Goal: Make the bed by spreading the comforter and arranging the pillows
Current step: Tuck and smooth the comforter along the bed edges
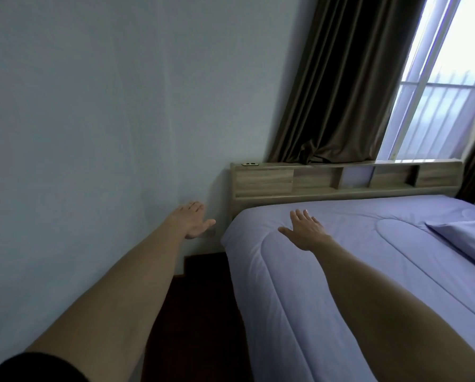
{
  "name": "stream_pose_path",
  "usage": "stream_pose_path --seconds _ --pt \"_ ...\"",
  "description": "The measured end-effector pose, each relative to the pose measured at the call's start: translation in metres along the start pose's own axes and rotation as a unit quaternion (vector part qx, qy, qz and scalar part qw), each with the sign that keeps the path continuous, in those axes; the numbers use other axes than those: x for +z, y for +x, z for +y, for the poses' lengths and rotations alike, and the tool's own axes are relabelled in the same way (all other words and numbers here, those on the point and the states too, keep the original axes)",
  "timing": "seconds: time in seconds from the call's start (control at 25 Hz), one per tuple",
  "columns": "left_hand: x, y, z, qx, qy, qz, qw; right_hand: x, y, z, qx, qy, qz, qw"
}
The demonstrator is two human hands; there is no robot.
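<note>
A lilac quilted comforter [341, 271] lies spread flat over the bed and hangs down its near left side. One lilac pillow [467, 235] lies on the comforter at the right edge of the view, partly cut off. My right hand [306, 230] is stretched out palm down over the comforter's upper left corner, fingers apart and holding nothing. My left hand [192, 220] reaches forward in the gap between the bed and the wall, palm turned inward, fingers apart and empty.
A wooden headboard [346, 179] with open shelf compartments runs across the bed's far end. A pale wall [93, 133] stands close on the left, with a strip of dark floor [197, 312] between it and the bed. Brown curtains [341, 92] and a bright window [445, 92] are behind.
</note>
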State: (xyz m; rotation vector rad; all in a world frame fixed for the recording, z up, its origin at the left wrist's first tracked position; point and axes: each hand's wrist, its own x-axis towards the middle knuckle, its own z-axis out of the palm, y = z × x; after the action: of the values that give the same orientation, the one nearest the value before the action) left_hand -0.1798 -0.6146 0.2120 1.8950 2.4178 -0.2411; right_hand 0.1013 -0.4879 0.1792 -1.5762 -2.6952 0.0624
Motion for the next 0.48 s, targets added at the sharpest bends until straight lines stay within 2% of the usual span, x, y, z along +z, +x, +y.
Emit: stream_pose_path --seconds 0.24,0.48 --pt "0.014 0.131 -0.034 0.024 0.000 -0.018 1.000 0.020 0.126 -0.001 0.015 0.009 -0.003 1.000" --pt "0.023 0.303 -0.042 0.072 -0.014 -0.030 0.997 0.058 0.278 0.019 0.052 0.026 -0.017 0.998"
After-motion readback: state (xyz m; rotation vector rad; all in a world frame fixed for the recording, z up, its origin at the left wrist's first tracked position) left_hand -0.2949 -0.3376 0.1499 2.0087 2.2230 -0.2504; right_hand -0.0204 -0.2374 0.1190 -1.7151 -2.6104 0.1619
